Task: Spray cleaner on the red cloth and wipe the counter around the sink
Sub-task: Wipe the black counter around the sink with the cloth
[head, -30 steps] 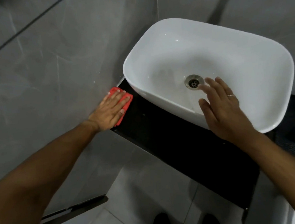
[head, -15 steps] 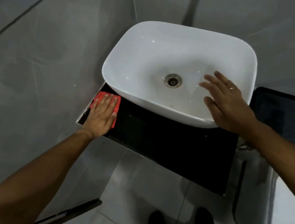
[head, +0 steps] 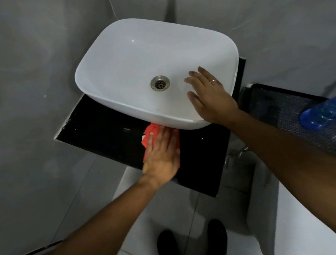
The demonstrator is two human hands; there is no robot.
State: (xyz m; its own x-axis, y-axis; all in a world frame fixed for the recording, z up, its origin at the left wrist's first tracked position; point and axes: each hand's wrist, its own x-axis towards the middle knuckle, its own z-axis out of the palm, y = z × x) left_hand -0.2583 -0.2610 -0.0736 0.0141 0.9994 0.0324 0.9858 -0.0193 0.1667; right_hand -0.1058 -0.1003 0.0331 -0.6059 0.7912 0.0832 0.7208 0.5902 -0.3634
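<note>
A white basin sink (head: 137, 55) stands on a glossy black counter (head: 103, 128). My left hand (head: 162, 158) lies flat on the red cloth (head: 150, 133), pressing it onto the counter right below the sink's front rim. Most of the cloth is hidden under my palm. My right hand (head: 209, 100) rests with fingers spread on the sink's front right rim, holding nothing. A blue bottle (head: 326, 110) lies at the right edge, away from both hands.
Grey tiled walls close in behind and to the left. A dark textured surface (head: 294, 113) sits to the right of the counter. Pale floor tiles and my dark shoes (head: 192, 246) are below. A metal drain (head: 159, 83) marks the basin's middle.
My left hand has slid the red cloth from the counter's left back corner rightward to the front middle, under the sink's rim. My right hand stays on the sink.
</note>
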